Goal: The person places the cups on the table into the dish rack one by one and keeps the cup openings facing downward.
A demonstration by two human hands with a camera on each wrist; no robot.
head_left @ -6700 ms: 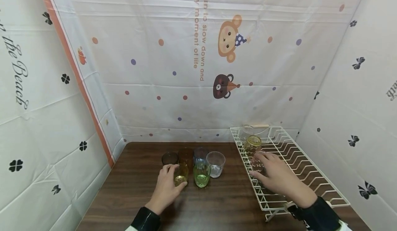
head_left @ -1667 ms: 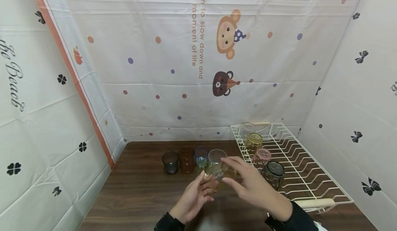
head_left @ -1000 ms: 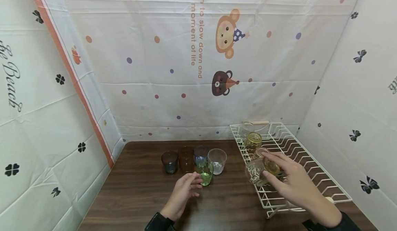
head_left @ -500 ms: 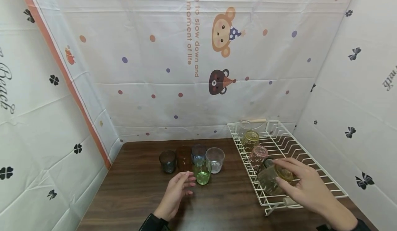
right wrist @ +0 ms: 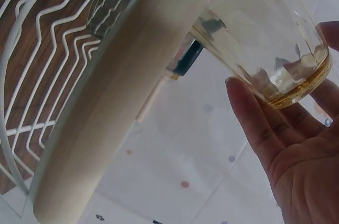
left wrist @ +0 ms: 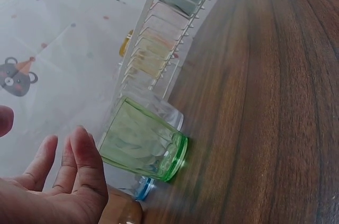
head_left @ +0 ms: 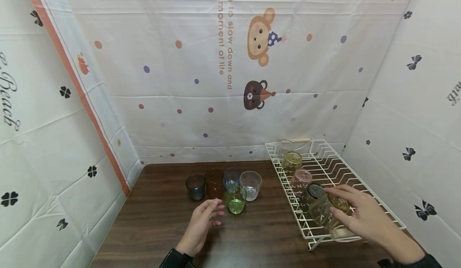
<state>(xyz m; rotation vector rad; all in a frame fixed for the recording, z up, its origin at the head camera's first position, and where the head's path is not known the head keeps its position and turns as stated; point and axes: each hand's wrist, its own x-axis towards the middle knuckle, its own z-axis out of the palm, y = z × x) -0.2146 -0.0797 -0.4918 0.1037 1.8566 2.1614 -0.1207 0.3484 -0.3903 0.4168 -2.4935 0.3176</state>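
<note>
Right hand (head_left: 363, 216) now has the amber glass (head_left: 325, 214) over the near end of the wire rack (head_left: 363, 182), tilted mouth-down, fingers curled round its base. 1.7 s ago both hands met over the table (head_left: 162, 228) and the glass was in the middle of the handover; a second ago it was only crossing the rack's left edge. So the carry is nearly done. I read it as about to seat next in the row, though I can't tell whether it touches the wires yet.

Left hand (head_left: 201, 226) is back on the table side of the rack, empty, fingers loosely apart, just short of the green glass (head_left: 235, 200).

On the rack, far to near: yellow glass (head_left: 291, 162), pink glass (head_left: 300, 180), dark glass (head_left: 312, 194), all inverted, with amber just beyond the dark one.

Left of the rack, five tumblers are bunched together: green in front, clear glass (head_left: 250, 185) behind it.

Materials: faceted, ribbed translucent glass with thick bases; white coated wire with zigzag slots and a pale rounded handle bar (right wrist: 122, 102); dark woodgrain tabletop; printed cloth backdrop (head_left: 230, 60).
</note>
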